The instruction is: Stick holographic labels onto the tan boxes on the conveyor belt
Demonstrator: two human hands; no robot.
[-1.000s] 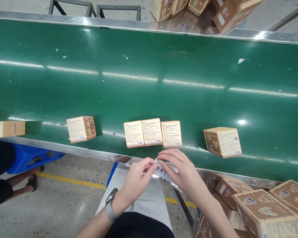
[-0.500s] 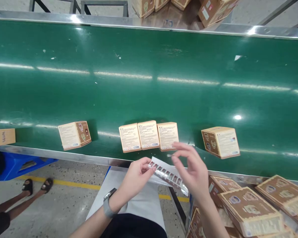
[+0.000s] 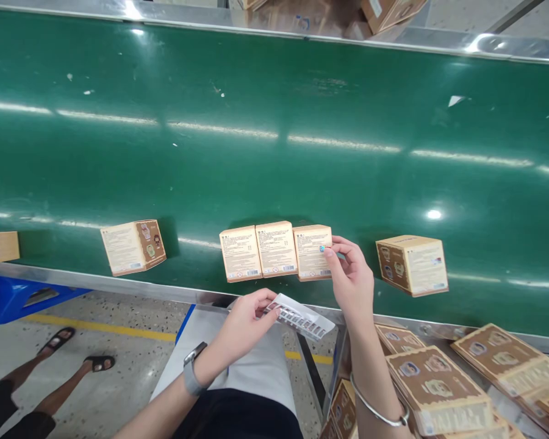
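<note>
My left hand (image 3: pixel 244 323) pinches the left end of a white sheet of small silvery stickers (image 3: pixel 304 317), held just off the near edge of the green belt. My right hand (image 3: pixel 354 280) is closed in a pinch on a small shiny sticker (image 3: pixel 322 249). The sticker lies over the upper right of the printed face of the right-hand box (image 3: pixel 310 263); whether it is pressed down I cannot tell. Against that box stand the middle cream box (image 3: pixel 277 253) and the left cream box (image 3: pixel 240 256), their printed faces toward me.
Another box (image 3: pixel 412 265) stands farther right on the green belt (image 3: pixel 256 177), with one more (image 3: pixel 132 247) to the left. Several brown boxes (image 3: pixel 439 378) are stacked at lower right. A blue stool (image 3: pixel 32 299) and another person's legs (image 3: pixel 55 390) are at lower left.
My right hand has moved from above the sticker sheet up to the right-hand box of the row, bringing the sticker against its face. My left hand still holds the sheet, now tilted slightly differently.
</note>
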